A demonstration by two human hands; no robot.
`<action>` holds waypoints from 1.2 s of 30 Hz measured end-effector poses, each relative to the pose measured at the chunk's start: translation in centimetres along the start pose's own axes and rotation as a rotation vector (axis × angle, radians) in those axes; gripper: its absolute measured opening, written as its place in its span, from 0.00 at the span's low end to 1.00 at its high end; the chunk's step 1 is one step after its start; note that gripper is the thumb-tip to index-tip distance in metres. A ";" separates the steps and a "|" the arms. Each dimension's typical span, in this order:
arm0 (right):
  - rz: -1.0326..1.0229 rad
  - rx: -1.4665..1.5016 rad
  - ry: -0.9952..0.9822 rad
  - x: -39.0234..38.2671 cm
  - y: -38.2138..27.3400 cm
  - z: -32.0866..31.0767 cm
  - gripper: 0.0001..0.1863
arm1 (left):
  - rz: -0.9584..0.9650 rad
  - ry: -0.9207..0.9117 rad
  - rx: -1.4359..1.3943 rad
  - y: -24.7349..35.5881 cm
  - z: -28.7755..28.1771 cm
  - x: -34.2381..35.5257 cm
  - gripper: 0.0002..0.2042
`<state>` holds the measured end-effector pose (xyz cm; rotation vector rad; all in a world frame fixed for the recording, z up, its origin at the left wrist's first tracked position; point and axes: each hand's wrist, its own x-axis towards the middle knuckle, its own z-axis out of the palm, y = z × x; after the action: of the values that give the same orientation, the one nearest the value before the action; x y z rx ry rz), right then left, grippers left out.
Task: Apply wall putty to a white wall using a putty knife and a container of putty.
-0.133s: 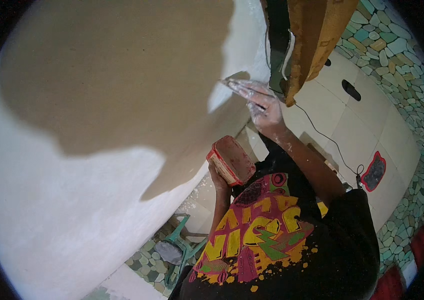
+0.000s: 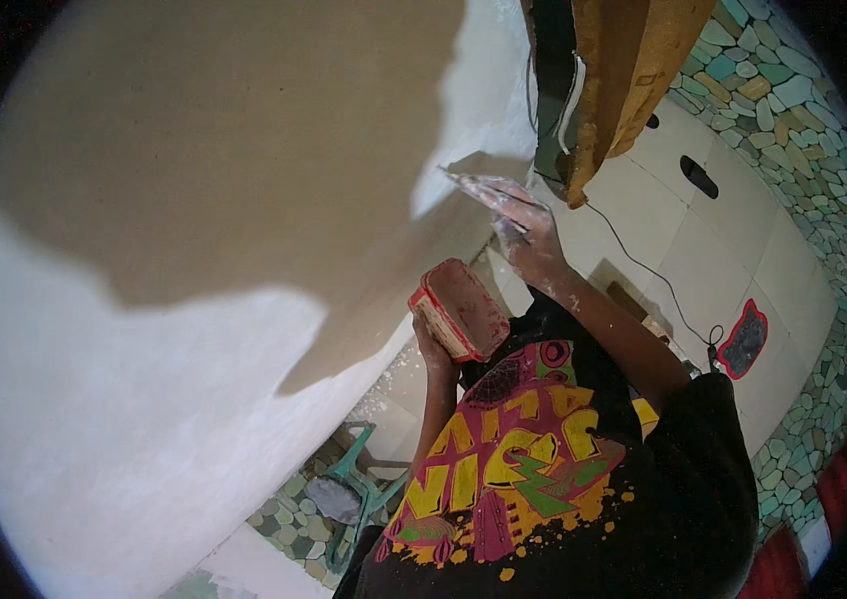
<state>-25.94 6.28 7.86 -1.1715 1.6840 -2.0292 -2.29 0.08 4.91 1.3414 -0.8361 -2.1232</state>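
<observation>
My left hand (image 2: 433,344) grips a rectangular plastic tub (image 2: 461,307) with a red rim by its side, close to my chest. Reddish-brown and whitish residue coats the tub's inside. My right hand (image 2: 523,215), smeared with white paste, is raised beside the wall (image 2: 194,399). Its fingers are pressed together around a thin flat tool (image 2: 450,175), seen nearly edge-on, whose tip is at or close to the wall; the exact kind is hard to make out. My shadow covers much of the wall's upper part.
A brown cardboard piece (image 2: 633,70) stands by the wall, with a dark panel (image 2: 553,120) beside it. A black cord (image 2: 633,245) crosses the pale floor tiles. A red-edged mat (image 2: 743,339) lies right; a green plastic chair (image 2: 354,464) is lower left.
My right hand has dipped very slightly along the wall, and the tub has risen a little in view. Both hands keep their holds.
</observation>
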 end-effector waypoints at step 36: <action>-0.062 -0.125 0.004 -1.0 0.1 -0.1 0.23 | 0.079 -0.003 -0.089 -5.5 0.7 0.0 0.31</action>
<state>-25.38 6.97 7.36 -1.2752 1.8218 -1.9874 -3.32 4.06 1.20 1.2406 -0.7730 -2.0768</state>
